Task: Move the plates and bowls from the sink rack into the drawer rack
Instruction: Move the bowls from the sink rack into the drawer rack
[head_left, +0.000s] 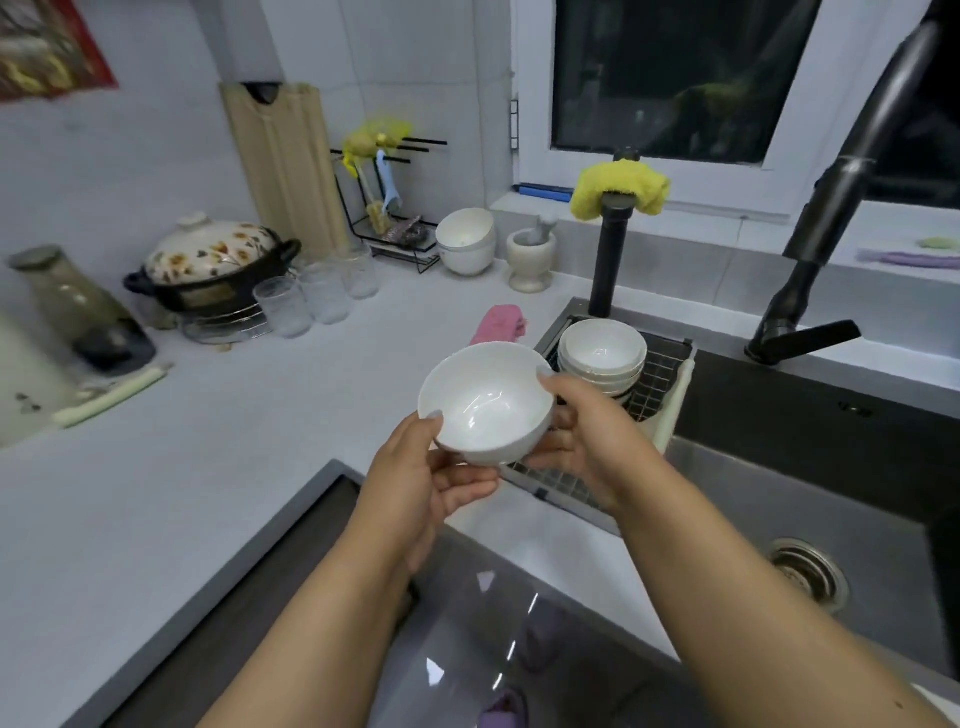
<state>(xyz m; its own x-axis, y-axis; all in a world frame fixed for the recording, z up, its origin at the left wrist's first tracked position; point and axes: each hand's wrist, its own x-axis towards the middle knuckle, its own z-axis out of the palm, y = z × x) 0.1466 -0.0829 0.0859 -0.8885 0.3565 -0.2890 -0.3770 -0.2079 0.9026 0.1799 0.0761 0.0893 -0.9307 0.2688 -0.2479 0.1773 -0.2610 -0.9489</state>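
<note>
The sink rack (660, 374) is partly hidden behind the hands and a stack of white bowls (602, 356) nested in its far end; the drawer rack cannot be made out. A single white bowl (488, 405), empty and tilted toward the camera, is held above the bench (208, 467) edge beside the sink (810, 467). The left hand (421, 483) cups it from below, thumb on the rim; the right hand (587, 436) grips its opposite side, both grips closed on it.
</note>
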